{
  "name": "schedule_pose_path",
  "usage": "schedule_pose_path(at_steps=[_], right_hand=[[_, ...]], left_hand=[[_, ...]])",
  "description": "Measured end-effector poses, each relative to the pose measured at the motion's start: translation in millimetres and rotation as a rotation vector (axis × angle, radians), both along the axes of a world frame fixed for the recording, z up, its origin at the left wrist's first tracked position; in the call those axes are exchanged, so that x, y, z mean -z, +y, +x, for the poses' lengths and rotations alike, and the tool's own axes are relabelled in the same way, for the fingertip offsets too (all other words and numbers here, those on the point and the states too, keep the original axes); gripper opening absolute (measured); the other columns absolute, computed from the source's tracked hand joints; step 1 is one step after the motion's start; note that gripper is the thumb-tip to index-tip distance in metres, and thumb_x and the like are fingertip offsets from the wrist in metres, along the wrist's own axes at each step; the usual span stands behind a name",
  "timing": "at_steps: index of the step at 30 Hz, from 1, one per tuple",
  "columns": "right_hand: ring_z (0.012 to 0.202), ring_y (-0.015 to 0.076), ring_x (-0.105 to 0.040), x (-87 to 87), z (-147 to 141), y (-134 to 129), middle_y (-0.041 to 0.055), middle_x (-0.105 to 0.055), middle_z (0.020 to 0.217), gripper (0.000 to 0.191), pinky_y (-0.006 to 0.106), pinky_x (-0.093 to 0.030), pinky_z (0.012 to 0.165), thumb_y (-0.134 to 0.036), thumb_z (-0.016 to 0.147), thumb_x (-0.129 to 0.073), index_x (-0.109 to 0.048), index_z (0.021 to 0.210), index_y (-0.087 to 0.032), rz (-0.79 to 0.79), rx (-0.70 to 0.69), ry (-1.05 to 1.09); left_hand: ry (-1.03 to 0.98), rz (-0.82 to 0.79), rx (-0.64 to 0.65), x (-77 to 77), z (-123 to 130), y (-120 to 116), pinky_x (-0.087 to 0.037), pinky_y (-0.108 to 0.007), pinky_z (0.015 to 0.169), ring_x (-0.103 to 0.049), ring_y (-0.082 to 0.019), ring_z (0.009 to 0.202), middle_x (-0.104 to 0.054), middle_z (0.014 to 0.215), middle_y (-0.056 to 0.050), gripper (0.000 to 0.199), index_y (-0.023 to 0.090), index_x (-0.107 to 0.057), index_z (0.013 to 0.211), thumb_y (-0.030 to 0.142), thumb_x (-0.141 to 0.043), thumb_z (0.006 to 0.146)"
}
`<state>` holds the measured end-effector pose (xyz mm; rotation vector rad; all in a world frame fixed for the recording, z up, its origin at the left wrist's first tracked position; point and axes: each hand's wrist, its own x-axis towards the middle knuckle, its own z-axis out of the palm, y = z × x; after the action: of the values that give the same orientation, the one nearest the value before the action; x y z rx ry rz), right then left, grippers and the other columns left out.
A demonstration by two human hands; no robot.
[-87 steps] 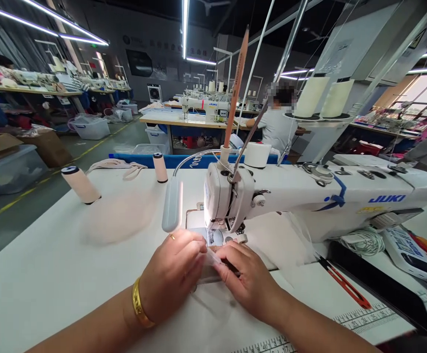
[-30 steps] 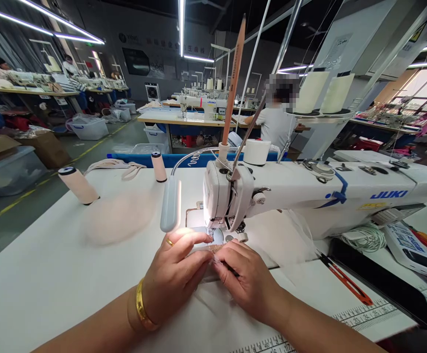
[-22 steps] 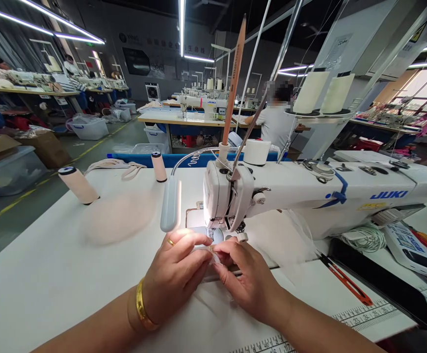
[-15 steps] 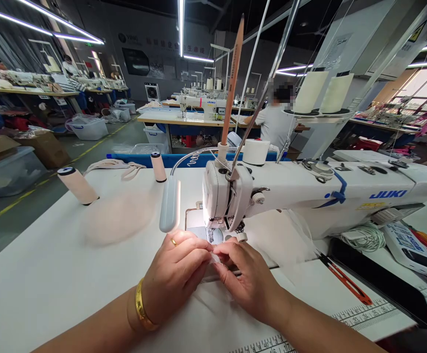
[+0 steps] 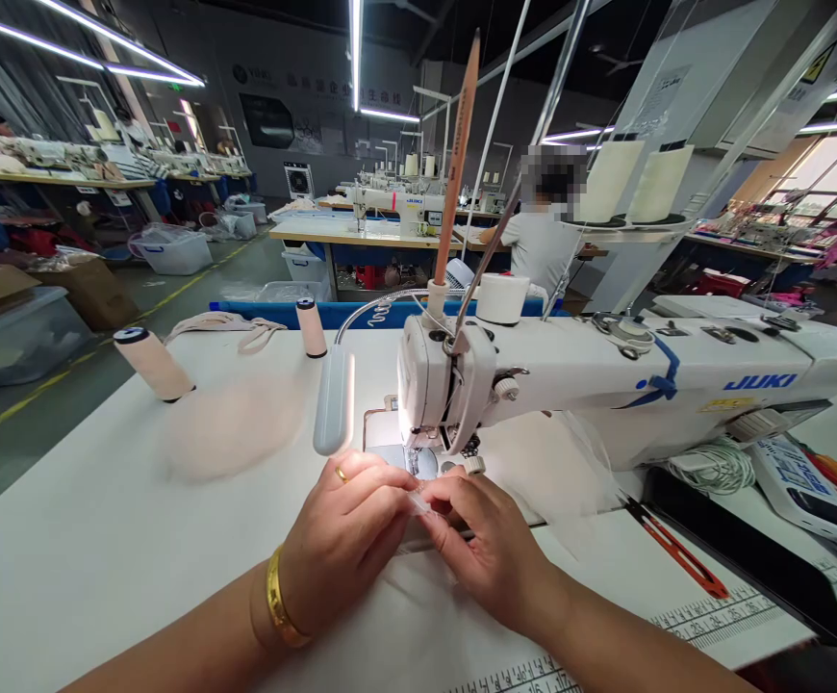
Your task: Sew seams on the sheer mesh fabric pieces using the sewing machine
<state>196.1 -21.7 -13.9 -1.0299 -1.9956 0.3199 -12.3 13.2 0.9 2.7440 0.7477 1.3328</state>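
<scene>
Just in front of the needle of a white sewing machine (image 5: 570, 375), both hands pinch a small piece of thin, whitish sheer fabric (image 5: 418, 502). My left hand (image 5: 350, 544), with a ring and a gold bracelet, has its fingers closed on the fabric's left side. My right hand (image 5: 487, 549) grips it from the right between thumb and forefinger. The fingertips nearly meet and cover most of the piece. Close behind them is the presser foot (image 5: 413, 462), lit by a small lamp (image 5: 333, 399). Sheer pale fabric (image 5: 555, 467) lies under the machine arm.
Two thread cones (image 5: 153, 364) (image 5: 311, 327) stand at the table's back left, near a pale sheer piece (image 5: 235, 428). Orange-handled thread snips (image 5: 685, 553), a black tray (image 5: 747, 549) and a coiled cable (image 5: 711, 469) lie right. A co-worker (image 5: 545, 231) sits beyond the machine.
The fingers have shifted very slightly, and a little more of the fabric shows between the fingertips. Both hands stay in front of the presser foot.
</scene>
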Motion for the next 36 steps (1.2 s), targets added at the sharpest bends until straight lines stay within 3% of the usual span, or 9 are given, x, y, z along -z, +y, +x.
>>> schedule_pose_path(at_steps=[4, 9, 17, 24, 27, 31, 36], right_hand=[[0.076, 0.0186, -0.061, -0.8, 0.6, 1.4, 0.0017, -0.068, 0.086, 0.012, 0.030, -0.049, 0.069, -0.017, 0.103, -0.052, -0.062, 0.100, -0.024, 0.029, -0.014, -0.003], [0.074, 0.0172, -0.059, 1.1, -0.1, 2.9, 0.0003, -0.066, 0.084, 0.012, 0.030, -0.048, 0.070, -0.015, 0.102, -0.053, -0.059, 0.097, -0.024, 0.078, -0.018, -0.015], [0.072, 0.0177, -0.058, 3.5, 0.3, 3.9, 0.0005, -0.066, 0.084, 0.013, 0.031, -0.046, 0.067, -0.013, 0.101, -0.051, -0.056, 0.095, -0.023, 0.106, -0.008, -0.085], [0.070, 0.0164, -0.057, 1.0, -1.0, 2.9, -0.0014, -0.064, 0.080, 0.015, 0.030, -0.046, 0.068, -0.011, 0.100, -0.051, -0.054, 0.093, -0.024, 0.105, -0.003, -0.078], [0.075, 0.0179, -0.059, -1.7, -1.0, 0.2, -0.0003, -0.066, 0.086, 0.012, 0.029, -0.048, 0.066, -0.014, 0.099, -0.056, -0.056, 0.103, -0.025, 0.083, 0.003, -0.034], [0.087, 0.0210, -0.062, -1.0, -0.3, 1.0, 0.0024, -0.068, 0.097, 0.029, 0.032, -0.053, 0.074, -0.012, 0.097, -0.058, -0.057, 0.122, -0.027, 0.116, -0.031, 0.021], [0.091, 0.0217, -0.065, -9.4, 2.8, -2.0, 0.0038, -0.071, 0.098, 0.021, 0.035, -0.056, 0.078, -0.008, 0.098, -0.053, -0.058, 0.108, -0.026, 0.177, -0.082, 0.033]], left_hand=[[-0.015, -0.040, -0.006, 0.0, 0.5, -1.4, -0.046, -0.034, 0.091, -0.066, -0.018, 0.095, -0.076, 0.108, -0.002, 0.020, 0.021, -0.064, 0.102, 0.005, -0.055, 0.095], [0.021, -0.134, 0.002, 2.4, 0.5, -2.1, -0.047, -0.045, 0.105, -0.061, -0.027, 0.123, -0.069, 0.131, -0.011, 0.046, 0.021, -0.058, 0.135, 0.008, -0.049, 0.092], [0.063, -0.118, -0.010, -6.7, 0.0, 0.0, -0.049, -0.038, 0.092, -0.065, -0.023, 0.105, -0.072, 0.115, -0.006, 0.024, 0.023, -0.069, 0.103, 0.010, -0.052, 0.093], [0.039, 0.061, -0.026, -10.1, -2.9, 4.0, -0.044, -0.031, 0.082, -0.063, -0.017, 0.087, -0.074, 0.103, -0.002, 0.023, 0.022, -0.067, 0.091, 0.007, -0.051, 0.097], [0.041, 0.054, -0.041, -10.4, -2.9, 3.7, -0.042, -0.030, 0.078, -0.061, -0.015, 0.078, -0.074, 0.100, -0.002, 0.023, 0.023, -0.067, 0.090, 0.008, -0.051, 0.098], [0.036, -0.001, -0.039, -9.8, -0.7, 2.4, -0.043, -0.032, 0.083, -0.063, -0.016, 0.082, -0.073, 0.099, -0.002, 0.019, 0.021, -0.067, 0.091, 0.009, -0.053, 0.098], [0.018, -0.076, -0.030, -20.2, 4.2, -8.5, -0.045, -0.034, 0.085, -0.062, -0.018, 0.085, -0.072, 0.099, -0.002, 0.020, 0.022, -0.066, 0.091, 0.010, -0.053, 0.099]])
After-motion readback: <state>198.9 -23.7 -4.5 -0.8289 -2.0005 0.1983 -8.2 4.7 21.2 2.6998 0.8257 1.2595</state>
